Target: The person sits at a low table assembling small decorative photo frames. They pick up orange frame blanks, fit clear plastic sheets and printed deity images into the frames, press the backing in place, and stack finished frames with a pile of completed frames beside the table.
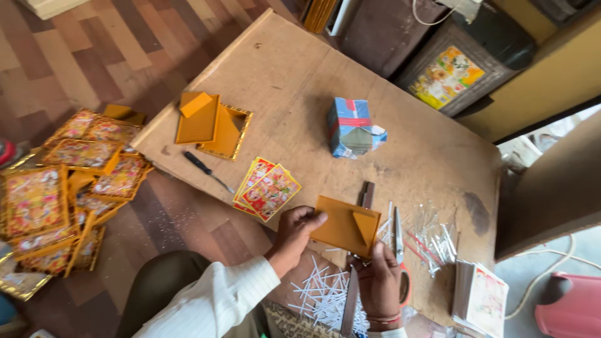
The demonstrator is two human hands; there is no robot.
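Holding one flat orange-yellow cardboard backing board with a triangular stand flap [345, 226] at the near table edge, both hands are closed on it: the left hand [294, 235] pinches its left edge, and the right hand [378, 280] grips its lower right corner. Just below lies a scatter of thin white paper strips [325, 294]. Left of the board sits a small fanned stack of glossy red-and-yellow printed cards [267, 188], then one black-handled screwdriver [207, 171]. Farther off rest two orange square frame pieces with gold edging [213, 123] and one blue-and-red wrapped paper packet [352, 128], all on the worn plywood table [294, 69]. Many finished picture frames [69, 188] are heaped on the floor.
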